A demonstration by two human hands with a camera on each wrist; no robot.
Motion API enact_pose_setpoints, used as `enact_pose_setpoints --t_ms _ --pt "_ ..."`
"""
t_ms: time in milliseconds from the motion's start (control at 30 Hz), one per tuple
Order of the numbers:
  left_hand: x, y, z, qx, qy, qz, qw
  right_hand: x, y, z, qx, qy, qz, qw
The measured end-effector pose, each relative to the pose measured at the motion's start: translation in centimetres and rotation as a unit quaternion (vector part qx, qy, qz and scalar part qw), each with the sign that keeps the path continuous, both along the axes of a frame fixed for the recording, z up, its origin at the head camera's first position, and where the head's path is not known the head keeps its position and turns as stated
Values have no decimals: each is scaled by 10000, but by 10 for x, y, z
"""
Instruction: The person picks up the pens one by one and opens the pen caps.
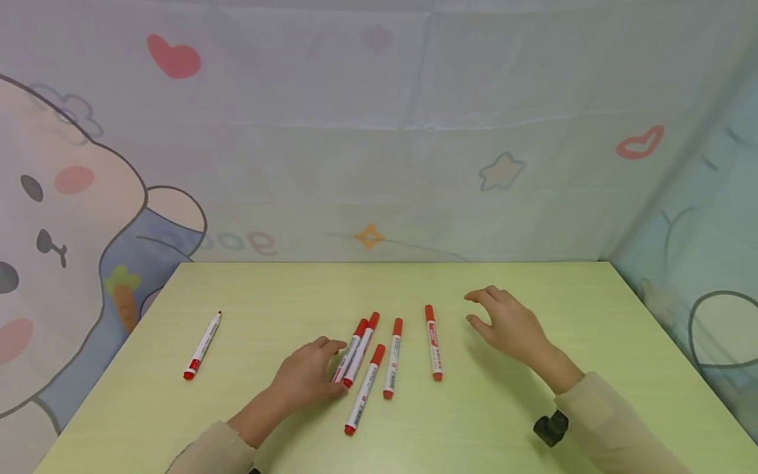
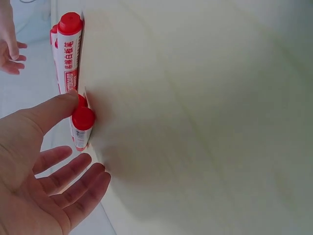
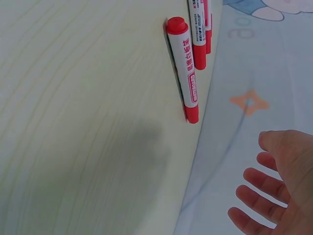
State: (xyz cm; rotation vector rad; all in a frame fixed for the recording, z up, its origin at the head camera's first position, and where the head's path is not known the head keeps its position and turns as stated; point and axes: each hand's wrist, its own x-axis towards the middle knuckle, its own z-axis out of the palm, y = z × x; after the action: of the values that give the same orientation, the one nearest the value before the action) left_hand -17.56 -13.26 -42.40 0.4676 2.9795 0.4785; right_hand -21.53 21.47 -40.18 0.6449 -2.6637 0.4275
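Note:
My left hand (image 1: 304, 376) is beside a close pair of white whiteboard markers with red caps, the left one (image 1: 349, 353) and the right one (image 1: 362, 349). Its fingers are loosely bent and spread apart; in the left wrist view the thumb (image 2: 61, 108) overlaps the red end of a marker (image 2: 83, 120). Just right of the pair lie a nearer marker (image 1: 365, 398) and another capped marker (image 1: 393, 361). My right hand (image 1: 508, 325) hovers over the table with thumb and fingers apart, holding nothing. The nearest thing to it is a capped marker (image 1: 434, 343) on its left.
At the table's left lies a marker without its cap (image 1: 202, 347), dark tip pointing away. The pale yellow-green table (image 1: 284, 289) ends at a printed cloth backdrop (image 1: 331, 164). A small black device (image 1: 551, 428) sits at the right sleeve.

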Motion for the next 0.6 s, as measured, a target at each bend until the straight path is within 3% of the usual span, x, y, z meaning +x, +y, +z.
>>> enact_pose_setpoints --t_ms 333,600 --pt "-3 -3 0 26 186 11 9998 2 -8 0 38 -1 124 9999" --pt "-6 3 0 -138 161 302 9993 5 -19 0 5 -112 231 9997"
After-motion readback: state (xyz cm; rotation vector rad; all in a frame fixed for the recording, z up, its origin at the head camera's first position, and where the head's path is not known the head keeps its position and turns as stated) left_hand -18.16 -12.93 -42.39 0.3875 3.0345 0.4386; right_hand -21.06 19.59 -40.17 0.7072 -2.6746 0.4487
